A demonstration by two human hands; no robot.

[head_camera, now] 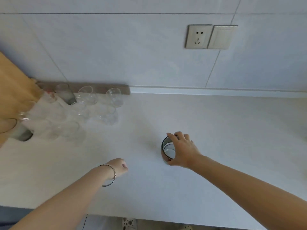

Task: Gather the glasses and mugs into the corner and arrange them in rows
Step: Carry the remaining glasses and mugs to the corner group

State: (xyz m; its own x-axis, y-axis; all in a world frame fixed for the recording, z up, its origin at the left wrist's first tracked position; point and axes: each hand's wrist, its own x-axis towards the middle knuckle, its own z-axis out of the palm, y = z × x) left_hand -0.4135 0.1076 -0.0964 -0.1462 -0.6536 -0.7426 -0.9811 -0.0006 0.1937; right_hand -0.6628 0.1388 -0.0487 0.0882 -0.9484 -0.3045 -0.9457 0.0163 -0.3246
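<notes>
A dark-rimmed mug with a white inside [167, 150] stands on the white counter [216, 130], right of centre. My right hand [181, 150] grips it from the right, fingers over the far rim and thumb at the near side. My left hand [118, 166] hovers over the counter's front middle with its fingers curled, holding nothing; a bracelet circles the wrist. Several clear glasses [88, 95] crowd the back-left corner, among them a round one [114, 97] at the cluster's right end and a tall grey tumbler [66, 95].
A wooden panel [15, 97] borders the corner on the left. A grey strip [99, 87] runs along the wall behind the glasses. A socket [197, 37] and a switch [221, 37] sit on the tiled wall. The counter's front edge runs along the bottom.
</notes>
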